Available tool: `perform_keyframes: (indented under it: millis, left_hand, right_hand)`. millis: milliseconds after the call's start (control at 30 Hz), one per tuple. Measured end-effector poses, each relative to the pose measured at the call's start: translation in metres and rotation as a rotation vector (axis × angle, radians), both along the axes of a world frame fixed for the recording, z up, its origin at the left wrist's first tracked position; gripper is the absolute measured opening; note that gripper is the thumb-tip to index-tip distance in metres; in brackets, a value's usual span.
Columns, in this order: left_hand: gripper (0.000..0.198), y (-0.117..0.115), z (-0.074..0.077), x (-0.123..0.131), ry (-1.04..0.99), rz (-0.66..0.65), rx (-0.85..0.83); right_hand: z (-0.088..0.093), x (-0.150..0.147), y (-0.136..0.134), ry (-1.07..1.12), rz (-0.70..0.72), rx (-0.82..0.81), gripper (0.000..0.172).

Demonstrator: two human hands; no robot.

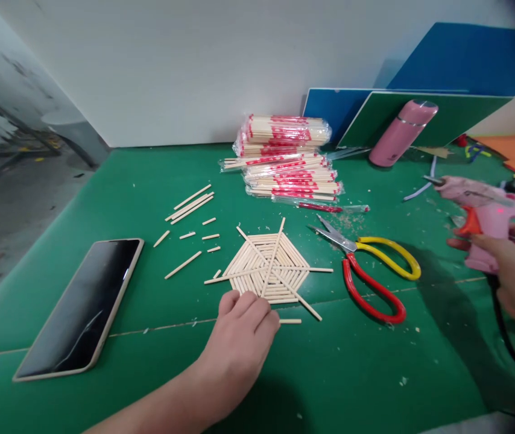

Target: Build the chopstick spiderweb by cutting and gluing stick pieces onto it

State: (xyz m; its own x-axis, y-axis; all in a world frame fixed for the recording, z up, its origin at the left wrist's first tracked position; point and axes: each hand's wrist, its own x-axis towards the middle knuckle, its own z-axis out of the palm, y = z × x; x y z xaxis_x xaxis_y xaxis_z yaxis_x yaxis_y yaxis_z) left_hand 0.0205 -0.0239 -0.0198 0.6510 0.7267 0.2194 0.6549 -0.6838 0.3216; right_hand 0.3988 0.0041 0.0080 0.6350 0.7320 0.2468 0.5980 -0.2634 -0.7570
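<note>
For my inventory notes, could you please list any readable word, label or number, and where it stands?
No text can be read.
Wrapped sticks: red markings, too blurred.
Pink flask: mark near its base, too small.
Pink glue gun: no readable lettering.

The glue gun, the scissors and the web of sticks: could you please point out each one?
Glue gun [490, 222]: head view, on its pink body.
Scissors [350, 246]: head view, at the pivot.
Web of sticks [270, 269]: head view, on its centre.

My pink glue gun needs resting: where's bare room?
Specks aside, green tabletop lies bare between the flat black phone and left hand, and nearer than the red-yellow metal scissors. It's crowded around the pale wooden web and plastic-wrapped sticks.
</note>
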Motion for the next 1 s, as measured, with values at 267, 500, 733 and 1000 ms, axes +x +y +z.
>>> perform_keyframes:
  millis: [267,500,733,1000]
  left_hand:
    - [0.016,-0.011,0.009,-0.015,-0.004,-0.056,-0.142]
    - [0.017,-0.011,0.008,-0.017,-0.027,-0.011,-0.205]
    - [0.031,-0.015,0.003,-0.019,-0.016,-0.129,-0.049]
    - [0.029,-0.014,0.001,-0.019,-0.04,-0.126,-0.081]
  right_hand:
    - [0.003,-0.087,-0.032,0.626,0.533,-0.199,0.03]
    - [0.007,-0.129,-0.066,0.288,0.841,-0.543,0.022]
    - [-0.011,-0.125,-0.073,0.03,0.988,-0.646,0.024]
    - [-0.005,-0.139,-0.072,-0.095,0.932,-0.624,0.028]
